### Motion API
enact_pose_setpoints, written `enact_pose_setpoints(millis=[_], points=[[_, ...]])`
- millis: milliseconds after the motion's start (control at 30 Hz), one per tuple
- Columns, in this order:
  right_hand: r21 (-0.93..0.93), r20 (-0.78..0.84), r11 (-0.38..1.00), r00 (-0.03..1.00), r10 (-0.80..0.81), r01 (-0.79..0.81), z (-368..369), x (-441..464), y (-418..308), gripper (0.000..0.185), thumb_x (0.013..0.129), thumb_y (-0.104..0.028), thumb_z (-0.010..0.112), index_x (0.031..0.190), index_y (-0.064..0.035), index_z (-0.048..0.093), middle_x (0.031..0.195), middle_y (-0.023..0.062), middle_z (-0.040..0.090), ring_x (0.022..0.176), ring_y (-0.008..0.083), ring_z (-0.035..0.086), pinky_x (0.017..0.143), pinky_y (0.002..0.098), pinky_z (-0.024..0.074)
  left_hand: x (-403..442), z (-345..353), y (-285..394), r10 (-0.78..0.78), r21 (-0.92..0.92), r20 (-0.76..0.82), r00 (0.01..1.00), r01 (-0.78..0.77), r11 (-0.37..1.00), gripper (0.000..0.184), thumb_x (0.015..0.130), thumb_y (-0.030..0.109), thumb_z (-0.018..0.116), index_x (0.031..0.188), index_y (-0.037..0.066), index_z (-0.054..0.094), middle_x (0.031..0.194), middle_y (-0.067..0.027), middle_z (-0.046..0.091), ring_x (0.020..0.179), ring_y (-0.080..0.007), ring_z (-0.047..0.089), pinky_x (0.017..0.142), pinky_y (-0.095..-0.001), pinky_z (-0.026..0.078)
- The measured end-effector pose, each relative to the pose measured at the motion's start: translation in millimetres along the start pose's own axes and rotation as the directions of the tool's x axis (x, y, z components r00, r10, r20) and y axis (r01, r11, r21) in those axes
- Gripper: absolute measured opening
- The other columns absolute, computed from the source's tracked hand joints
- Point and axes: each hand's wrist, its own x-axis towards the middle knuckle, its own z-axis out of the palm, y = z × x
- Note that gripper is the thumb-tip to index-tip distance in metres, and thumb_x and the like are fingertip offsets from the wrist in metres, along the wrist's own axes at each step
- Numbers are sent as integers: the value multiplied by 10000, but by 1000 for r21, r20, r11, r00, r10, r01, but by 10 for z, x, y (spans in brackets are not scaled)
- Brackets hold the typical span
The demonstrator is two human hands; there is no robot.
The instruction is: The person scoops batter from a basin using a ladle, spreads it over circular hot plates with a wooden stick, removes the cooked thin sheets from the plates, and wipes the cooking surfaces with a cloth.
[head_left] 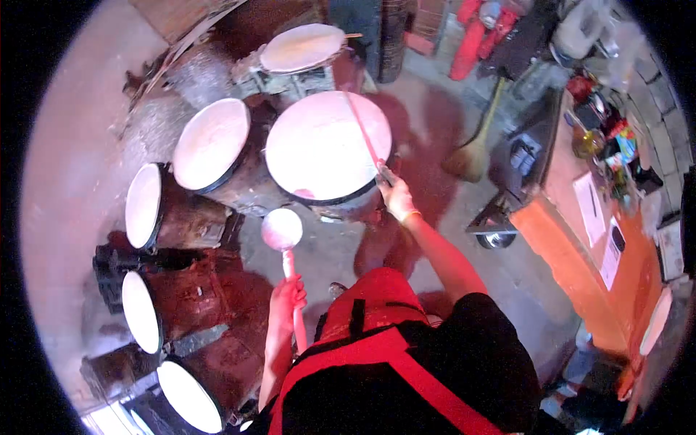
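My left hand (288, 293) is wrapped round the pale handle of a ladle (281, 229). Its round white bowl points away from me, just short of the large barrel. With my right hand (395, 196) I grip the dark end of a long thin stick (362, 133). The stick slants across the white round top of the large barrel (319, 148), reaching its far rim. Whether that top is liquid or a cover, I cannot tell. A pinkish patch (304, 193) shows at its near edge.
Several more white-topped barrels (212, 143) curve round my left side, and one (303, 48) stands behind. To the right are a broom (475, 148), a metal bowl (496, 239) on the floor, and an orange-sided table (573, 268) bearing papers (589, 206) and small packets.
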Motion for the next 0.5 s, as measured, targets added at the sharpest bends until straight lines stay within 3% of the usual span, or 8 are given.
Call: enact_pose_setpoints(millis=[67, 133, 167, 200, 267, 367, 467, 500], points=[[-8, 263, 999, 964, 47, -47, -41, -224, 116, 355, 896, -75, 535, 1245, -7, 519, 1269, 102, 548, 1179, 172, 490, 1003, 276, 346, 36, 66, 64, 7, 12, -7, 1000, -7, 1000, 229, 901, 141, 507, 1069, -11, 478, 728, -9, 468, 540, -65, 414, 409, -185, 303], [-2, 365, 999, 930, 40, -42, -175, -551, -119, 374, 919, -95, 508, 1286, -22, 487, 1264, 67, 544, 1149, 157, 493, 979, 259, 350, 228, 86, 93, 8, 0, -20, 1000, -8, 1000, 187, 903, 143, 502, 1019, -3, 491, 709, -7, 464, 526, -69, 413, 408, -191, 302], [2, 414, 999, 909, 38, -42, -261, -707, -256, 384, 931, -106, 495, 1306, -30, 471, 1261, 49, 542, 1134, 149, 494, 967, 251, 352, 350, 107, 159, 51, 88, -16, 999, -49, 995, 149, 902, 148, 505, 963, 12, 496, 687, -2, 460, 515, -73, 413, 409, -198, 309], [35, 423, 977, 889, 176, -210, -400, -840, -324, 416, 896, -52, 501, 1311, -46, 469, 1291, 67, 525, 1168, 160, 481, 992, 261, 340, 488, 137, 240, 91, 178, -8, 996, -88, 980, 126, 901, 153, 507, 908, 27, 501, 665, 2, 456, 503, -76, 413, 410, -206, 315], [75, 340, 956, 908, 244, -285, -489, -1050, -330, 473, 857, 10, 501, 1322, -72, 463, 1327, 83, 502, 1204, 169, 465, 1019, 271, 325, 836, 230, 415, 144, 239, 46, 989, -151, 959, 131, 894, 164, 517, 820, 59, 491, 631, 11, 451, 481, -81, 409, 408, -215, 325], [157, -13, 983, 995, 101, -98, -300, -1291, 23, 511, 839, 37, 479, 1335, -86, 455, 1328, 78, 503, 1214, 162, 452, 1027, 260, 310, 1483, 409, 502, 233, 291, 121, 965, -259, 921, 96, 876, 127, 511, 824, 48, 496, 636, -3, 468, 474, -94, 438, 397, -230, 355], [56, -73, 995, 994, 86, -82, 217, -1389, 334, 399, 931, -174, 528, 1316, -80, 476, 1094, 34, 613, 967, 127, 582, 848, 249, 459, 1964, 693, 385, 187, 311, 73, 980, -200, 929, 50, 848, 66, 495, 849, 16, 492, 625, -30, 473, 438, -129, 454, 359, -252, 357], [175, 29, 961, 977, 212, -214, 356, -1421, 348, 425, 903, -102, 508, 1325, -81, 468, 1159, 32, 582, 1030, 130, 544, 893, 246, 420, 1964, 875, 303, 218, 264, 17, 976, -215, 940, 44, 838, 48, 484, 844, 5, 489, 612, -33, 469, 422, -141, 445, 344, -264, 346]])
